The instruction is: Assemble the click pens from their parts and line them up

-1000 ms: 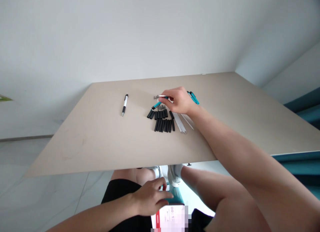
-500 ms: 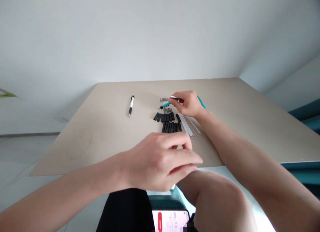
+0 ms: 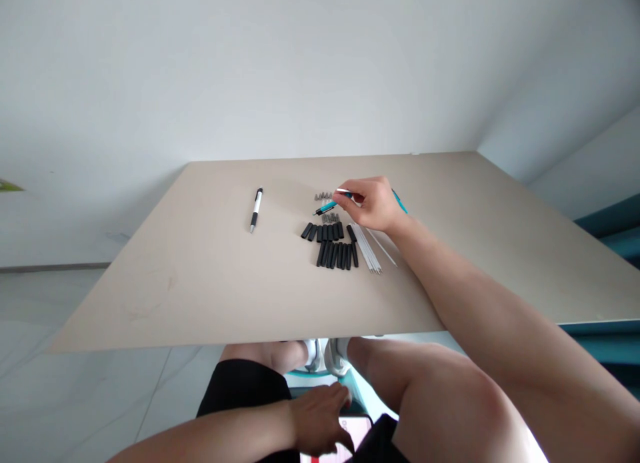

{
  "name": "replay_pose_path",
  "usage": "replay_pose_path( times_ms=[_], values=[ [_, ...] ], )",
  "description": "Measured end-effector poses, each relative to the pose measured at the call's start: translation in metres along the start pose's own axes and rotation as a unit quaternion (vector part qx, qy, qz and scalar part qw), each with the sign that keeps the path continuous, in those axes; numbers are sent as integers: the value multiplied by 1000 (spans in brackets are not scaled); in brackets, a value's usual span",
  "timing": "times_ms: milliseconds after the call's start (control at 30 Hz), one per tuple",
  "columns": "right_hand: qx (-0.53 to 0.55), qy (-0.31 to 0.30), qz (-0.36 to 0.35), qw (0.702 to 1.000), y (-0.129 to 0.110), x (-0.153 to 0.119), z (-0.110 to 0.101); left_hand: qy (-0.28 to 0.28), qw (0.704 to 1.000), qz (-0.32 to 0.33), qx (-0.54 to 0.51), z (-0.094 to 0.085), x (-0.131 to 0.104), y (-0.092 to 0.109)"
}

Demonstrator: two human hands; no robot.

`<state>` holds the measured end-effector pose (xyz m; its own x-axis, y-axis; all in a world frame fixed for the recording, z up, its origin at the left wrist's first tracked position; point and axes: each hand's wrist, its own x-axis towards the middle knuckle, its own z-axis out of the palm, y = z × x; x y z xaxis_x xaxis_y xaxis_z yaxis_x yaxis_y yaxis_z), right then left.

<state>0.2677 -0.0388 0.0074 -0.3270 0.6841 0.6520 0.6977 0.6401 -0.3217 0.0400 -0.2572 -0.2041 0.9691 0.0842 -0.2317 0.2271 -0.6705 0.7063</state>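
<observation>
My right hand (image 3: 371,202) is at the middle of the table, thumb and fingertips pinched together. A slim white piece (image 3: 343,191) shows at the fingertips; most of it is hidden. Beside the fingers a teal pen (image 3: 326,207) with a black tip lies slanted, partly covered by the hand. Another teal pen part (image 3: 399,201) sticks out behind the wrist. Down between the thighs, my left hand (image 3: 323,416) hangs over a phone (image 3: 356,428) with a lit screen, its thumb and fingers apart. Whether it touches the screen I cannot tell.
Several black grips (image 3: 324,232) and black tubes (image 3: 337,255) stand in rows on the table (image 3: 215,283). White refills (image 3: 367,250) lie to their right. Small grey cone tips (image 3: 323,196) and springs (image 3: 330,218) are farther back. A white-and-black pen (image 3: 257,210) lies left.
My left hand has dropped from above the table's front edge to the phone between the thighs. My right hand stays nearly where it was, still pinched.
</observation>
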Motion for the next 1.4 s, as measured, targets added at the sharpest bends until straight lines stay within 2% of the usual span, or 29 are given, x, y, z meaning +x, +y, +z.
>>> replay_pose_path(
  times_ms=[100, 233, 300, 367, 467, 600, 633, 667, 700, 733, 767, 833, 867, 900, 933, 1000, 1067, 1200, 1400],
  values=[
    [-4, -2, 2, 1000, 0, 0, 0, -9, 997, 46, 58, -1, -2, -8],
    [-1, 5, -5, 1000, 2, 0, 1, -5, 995, 67, 69, -6, 0, -12],
    [1, 9, -9, 1000, 3, 0, 1, -1, 995, 70, 67, -14, 0, -10],
    [2, 14, -11, 1000, 3, 0, 2, 8, 997, 43, 57, -31, -4, 0],
    [4, 17, -10, 1000, 3, 0, 2, 42, 999, -32, 8, -80, -24, 34],
    [11, 9, 2, 1000, 2, 0, 3, 17, 995, 40, -86, -180, -63, 99],
    [11, 8, 8, 1000, 1, 0, 3, 30, 994, 55, -92, -206, -69, 111],
    [9, 7, 14, 1000, 0, 0, 4, 64, 992, 51, -93, -231, -71, 118],
    [5, 8, 20, 1000, -1, 0, 4, 121, 988, 51, -84, -254, -69, 120],
    [1, 10, 26, 1000, -3, 1, 4, 195, 979, 30, -55, -273, -64, 116],
    [-2, 16, 32, 999, -4, 1, 5, 298, 954, 7, -14, -290, -56, 108],
    [8, 15, 47, 999, -6, 1, 5, 518, 852, -29, 72, -313, -34, 80],
    [12, 9, 56, 998, -6, 1, 4, 578, 808, -34, 107, -321, -23, 63],
    [13, 5, 63, 998, -6, 1, 4, 601, 786, -42, 139, -326, -13, 47],
    [15, 4, 69, 998, -5, 1, 4, 595, 786, -45, 162, -329, -4, 32],
    [20, 0, 80, 997, -3, 1, 4, 555, 813, -39, 172, -328, 9, 10],
    [27, -12, 90, 996, -1, 1, 6, 525, 836, -30, 157, -321, 15, -3],
    [38, -43, 108, 993, -3, 2, 9, 521, 848, -27, 96, -313, 15, -14],
    [79, -84, 100, 988, -9, 6, -2, 524, 848, -29, 71, -319, 7, -23]
  ],
)
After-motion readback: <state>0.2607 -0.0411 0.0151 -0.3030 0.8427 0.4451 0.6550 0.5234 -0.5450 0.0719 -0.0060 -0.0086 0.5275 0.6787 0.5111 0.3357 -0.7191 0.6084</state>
